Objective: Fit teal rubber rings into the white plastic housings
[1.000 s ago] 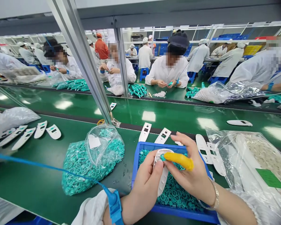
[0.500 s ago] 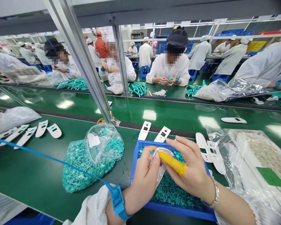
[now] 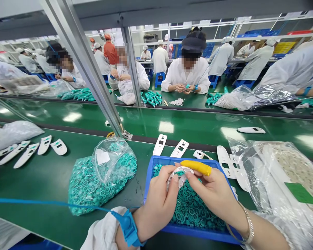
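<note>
head view: fingers (image 3: pixel 173 191) pinch a thin curved white shell (image 3: pixel 182 182)

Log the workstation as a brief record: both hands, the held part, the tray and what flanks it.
Left hand: pinching the white shell; blue strap at wrist
Right hand: fingers on the same shell; yellow cover on one finger
Held part: white shell, teal piece inside
Blue tray: under the hands, holding teal rings
Left of tray: clear bag of teal parts
Right of tray: loose white shells, clear bag with green card
</note>
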### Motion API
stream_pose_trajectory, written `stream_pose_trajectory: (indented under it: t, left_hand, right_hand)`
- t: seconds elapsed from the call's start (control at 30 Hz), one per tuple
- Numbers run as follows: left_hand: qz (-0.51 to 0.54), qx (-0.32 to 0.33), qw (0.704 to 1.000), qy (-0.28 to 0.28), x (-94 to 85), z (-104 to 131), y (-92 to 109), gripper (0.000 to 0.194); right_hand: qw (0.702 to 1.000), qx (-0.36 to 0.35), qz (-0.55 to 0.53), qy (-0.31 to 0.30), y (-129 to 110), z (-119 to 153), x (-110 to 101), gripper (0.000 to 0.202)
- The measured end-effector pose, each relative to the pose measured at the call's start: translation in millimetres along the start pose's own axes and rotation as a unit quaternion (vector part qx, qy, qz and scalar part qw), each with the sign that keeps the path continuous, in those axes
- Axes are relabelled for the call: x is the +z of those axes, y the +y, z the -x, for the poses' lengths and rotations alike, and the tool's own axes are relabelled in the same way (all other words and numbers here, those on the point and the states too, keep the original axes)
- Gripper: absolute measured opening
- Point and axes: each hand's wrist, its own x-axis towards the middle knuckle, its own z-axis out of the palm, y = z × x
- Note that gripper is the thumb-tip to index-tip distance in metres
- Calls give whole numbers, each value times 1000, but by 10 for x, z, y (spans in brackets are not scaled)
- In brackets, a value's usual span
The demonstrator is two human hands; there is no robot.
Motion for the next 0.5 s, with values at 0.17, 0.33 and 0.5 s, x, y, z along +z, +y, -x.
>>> stream_pose_trajectory:
  t: [0.17,0.33,0.5]
  left_hand:
    - [-51,-6,999,6,-11,-23,5,17]
    - [-52,-5,999,1,-12,-39,31,15]
    - [-48,-3,999,-3,-28,-53,21,13]
  right_hand:
    - [999,-22,18,15,-27,11,-6,24]
    - [999,-22,20,27,-55,-5,8,21]
    - [999,-25,12,17,-68,-7,14,20]
